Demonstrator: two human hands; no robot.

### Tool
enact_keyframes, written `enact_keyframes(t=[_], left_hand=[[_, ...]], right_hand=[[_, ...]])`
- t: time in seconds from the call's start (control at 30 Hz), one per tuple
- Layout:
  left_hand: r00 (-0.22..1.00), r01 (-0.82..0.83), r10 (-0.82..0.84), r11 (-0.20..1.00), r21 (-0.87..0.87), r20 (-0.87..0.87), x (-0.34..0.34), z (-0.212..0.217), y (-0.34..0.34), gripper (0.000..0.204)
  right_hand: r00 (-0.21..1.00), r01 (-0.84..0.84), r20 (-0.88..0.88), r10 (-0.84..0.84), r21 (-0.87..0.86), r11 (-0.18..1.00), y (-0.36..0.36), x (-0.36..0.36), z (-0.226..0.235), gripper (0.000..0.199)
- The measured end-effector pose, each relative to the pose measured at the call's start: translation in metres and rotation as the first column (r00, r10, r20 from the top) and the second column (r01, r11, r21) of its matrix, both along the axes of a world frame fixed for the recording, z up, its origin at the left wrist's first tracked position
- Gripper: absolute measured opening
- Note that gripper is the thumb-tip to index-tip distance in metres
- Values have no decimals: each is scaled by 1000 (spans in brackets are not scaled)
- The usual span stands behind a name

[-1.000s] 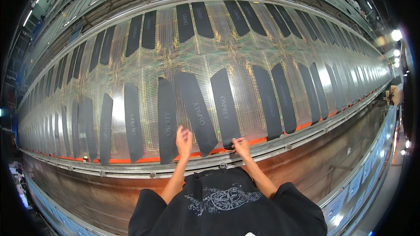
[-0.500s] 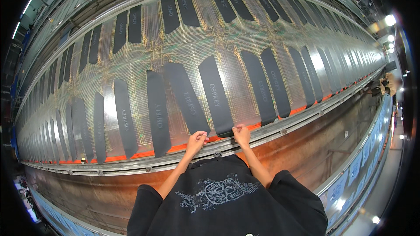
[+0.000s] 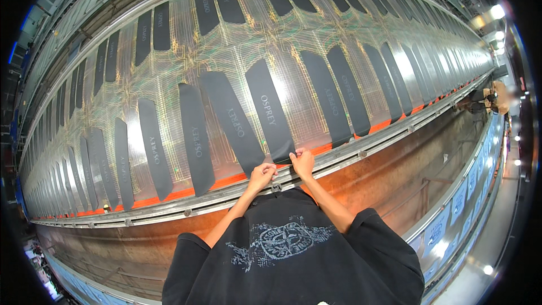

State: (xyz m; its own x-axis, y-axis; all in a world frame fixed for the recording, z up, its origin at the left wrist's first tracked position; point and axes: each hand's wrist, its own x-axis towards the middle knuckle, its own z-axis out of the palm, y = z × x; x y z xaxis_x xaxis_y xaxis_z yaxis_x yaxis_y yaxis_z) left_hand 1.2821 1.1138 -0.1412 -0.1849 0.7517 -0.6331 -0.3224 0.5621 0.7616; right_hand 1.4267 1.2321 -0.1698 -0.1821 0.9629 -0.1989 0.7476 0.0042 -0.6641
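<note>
Before me a dark grey, strip-shaped fabric panel (image 3: 263, 97) with pale lettering lies on a long, shiny table (image 3: 232, 46) marked with fine yellow and green lines. Its near end is bent up a little at the table's edge. My right hand (image 3: 303, 162) pinches that end by its right corner. Close to the left corner is my left hand (image 3: 262, 177), its fingers pressed together; what they hold, if anything, is too small to make out. A second dark panel (image 3: 232, 121) lies just left, its near end beside my left hand.
Several similar panels, such as one at left (image 3: 196, 138), line the table in two rows. An orange strip (image 3: 231, 179) and a metal rail (image 3: 226, 190) follow the near edge. Light-blue printed sheets (image 3: 435, 231) hang at the right. Another person (image 3: 498, 99) is far right.
My left hand has come closer to the panel's near left corner. The panel's near end is now bent up more at my right hand. The whole view has shifted slightly.
</note>
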Motion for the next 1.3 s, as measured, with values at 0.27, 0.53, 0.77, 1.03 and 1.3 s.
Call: enact_keyframes(t=[0.27, 0.53, 0.77, 1.03, 1.3], left_hand=[[997, -59, 63, 996, -71, 51, -9, -5, -2, 30], [959, 96, 23, 911, -401, 283, -12, -22, 20, 76], [541, -243, 341, 939, -245, 769, -30, -86, 52, 35], [842, -536, 436, 747, 394, 319, -108, 161, 130, 35], [798, -524, 79, 581, 623, 598, -94, 241, 75, 70]], right_hand=[[970, 54, -203, -132, -352, 935, 16, -32, 10, 45], [849, -25, -310, -427, -832, 554, 15, -15, 3, 32], [874, -18, -345, -342, -727, 686, 27, -59, 18, 35], [554, -141, -829, -77, -185, 973, 79, -152, 231, 38], [311, -765, -789, 530, 124, 632, 45, -91, 330, 34]])
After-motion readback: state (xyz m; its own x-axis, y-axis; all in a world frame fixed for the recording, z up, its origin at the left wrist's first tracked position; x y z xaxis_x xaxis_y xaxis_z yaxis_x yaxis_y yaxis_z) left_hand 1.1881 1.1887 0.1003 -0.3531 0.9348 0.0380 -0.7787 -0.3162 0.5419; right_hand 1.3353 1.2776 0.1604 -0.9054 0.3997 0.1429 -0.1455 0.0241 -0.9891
